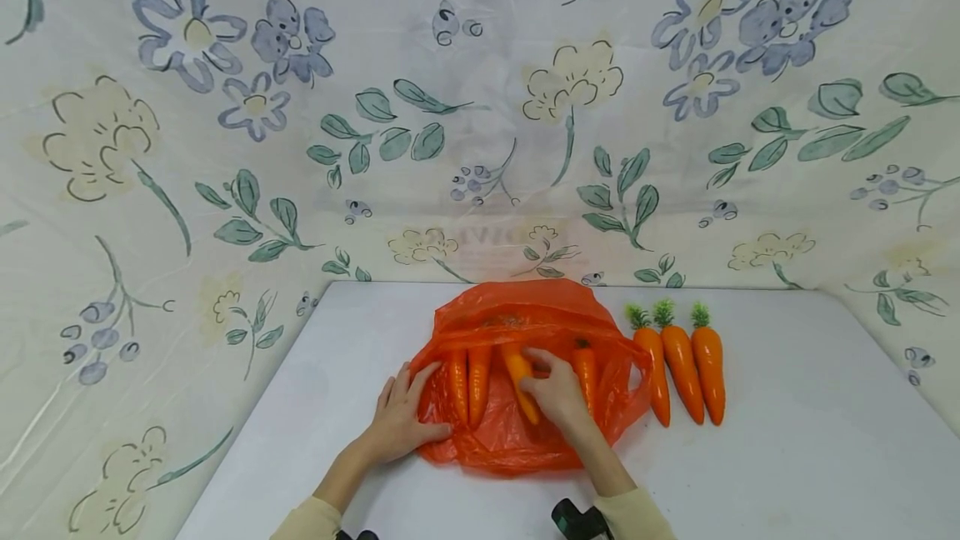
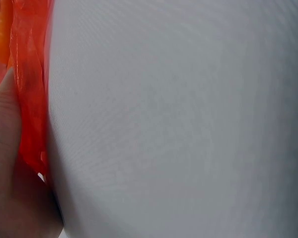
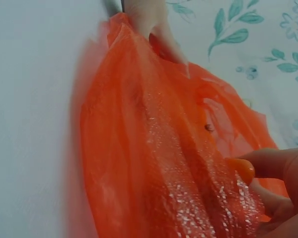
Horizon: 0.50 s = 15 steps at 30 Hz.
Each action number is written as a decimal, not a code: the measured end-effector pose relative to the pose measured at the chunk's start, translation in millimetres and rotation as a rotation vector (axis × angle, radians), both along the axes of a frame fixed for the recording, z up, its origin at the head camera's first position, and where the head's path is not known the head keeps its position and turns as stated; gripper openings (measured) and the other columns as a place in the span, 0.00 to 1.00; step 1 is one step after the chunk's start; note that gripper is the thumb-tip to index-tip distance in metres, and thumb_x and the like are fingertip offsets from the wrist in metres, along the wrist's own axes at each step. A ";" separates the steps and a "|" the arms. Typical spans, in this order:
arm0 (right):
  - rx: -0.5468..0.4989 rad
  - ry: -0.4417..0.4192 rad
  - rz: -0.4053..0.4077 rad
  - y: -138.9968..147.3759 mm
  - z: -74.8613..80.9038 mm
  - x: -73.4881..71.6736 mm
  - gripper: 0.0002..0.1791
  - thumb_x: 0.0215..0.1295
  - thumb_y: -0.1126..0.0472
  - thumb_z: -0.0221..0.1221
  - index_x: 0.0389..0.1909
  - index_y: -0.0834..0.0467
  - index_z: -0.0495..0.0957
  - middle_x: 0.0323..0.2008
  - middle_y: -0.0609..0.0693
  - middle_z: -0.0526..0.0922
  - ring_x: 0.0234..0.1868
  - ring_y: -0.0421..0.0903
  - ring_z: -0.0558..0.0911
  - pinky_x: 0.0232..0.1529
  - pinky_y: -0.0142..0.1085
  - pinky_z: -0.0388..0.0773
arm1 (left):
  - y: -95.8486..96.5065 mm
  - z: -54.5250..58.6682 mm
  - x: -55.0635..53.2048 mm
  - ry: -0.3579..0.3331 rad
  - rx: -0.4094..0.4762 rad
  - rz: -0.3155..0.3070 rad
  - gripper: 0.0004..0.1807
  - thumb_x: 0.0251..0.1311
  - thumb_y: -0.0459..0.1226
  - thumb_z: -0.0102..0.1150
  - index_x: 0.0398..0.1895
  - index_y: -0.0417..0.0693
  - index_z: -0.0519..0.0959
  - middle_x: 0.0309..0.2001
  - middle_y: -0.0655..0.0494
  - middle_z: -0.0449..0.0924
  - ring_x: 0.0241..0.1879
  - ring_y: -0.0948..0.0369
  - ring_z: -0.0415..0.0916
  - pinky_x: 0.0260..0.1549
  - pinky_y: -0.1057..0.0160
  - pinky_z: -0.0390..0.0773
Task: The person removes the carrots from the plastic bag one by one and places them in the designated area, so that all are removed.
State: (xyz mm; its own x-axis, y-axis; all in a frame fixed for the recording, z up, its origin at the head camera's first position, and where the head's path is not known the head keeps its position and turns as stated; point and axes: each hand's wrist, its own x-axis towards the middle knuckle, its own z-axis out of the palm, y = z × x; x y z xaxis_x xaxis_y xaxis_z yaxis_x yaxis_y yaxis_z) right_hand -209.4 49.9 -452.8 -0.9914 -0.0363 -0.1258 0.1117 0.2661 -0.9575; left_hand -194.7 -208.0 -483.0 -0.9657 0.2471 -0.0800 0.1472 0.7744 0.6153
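An orange-red plastic bag (image 1: pixel 517 458) lies on the white table with several carrots in it. At its left edge my left hand (image 1: pixel 401 415) rests with fingers spread, the thumb (image 2: pixel 5 119) against the film. My right hand (image 1: pixel 558 390) reaches into the bag's mouth and pinches a carrot (image 1: pixel 519 382) between thumb and fingers. In the right wrist view that carrot's rounded orange end (image 3: pixel 244 169) shows between the fingertips. Left of it, two carrots (image 1: pixel 468 386) lie side by side. Another carrot (image 1: pixel 585 373) lies to the right, partly behind my right hand and wrist.
Three carrots (image 1: pixel 681 369) with green tops lie in a row on the white table (image 1: pixel 787 407), right of the bag. A floral cloth (image 1: pixel 480 148) hangs behind and beside the table. A dark device (image 1: pixel 581 519) sits by my right wrist.
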 end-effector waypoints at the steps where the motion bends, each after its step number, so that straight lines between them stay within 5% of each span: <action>1: 0.000 0.004 0.005 0.8 0.6 0.4 0.26 0.62 0.68 0.60 0.63 0.61 0.75 0.57 0.60 0.78 0.47 0.53 0.79 0.48 0.45 0.82 | 0.1 0.1 0.2 0.003 0.002 0.000 0.53 0.50 0.53 0.70 0.76 0.54 0.53 0.75 0.37 0.42 0.75 0.39 0.31 0.70 0.34 0.33; 15: 0.088 0.010 0.098 5.9 13.9 15.2 0.25 0.66 0.67 0.59 0.65 0.59 0.74 0.57 0.58 0.78 0.47 0.51 0.76 0.50 0.44 0.81 | 0.5 2.6 1.9 0.003 0.000 0.002 0.53 0.50 0.53 0.70 0.76 0.53 0.53 0.75 0.36 0.42 0.76 0.39 0.31 0.70 0.34 0.32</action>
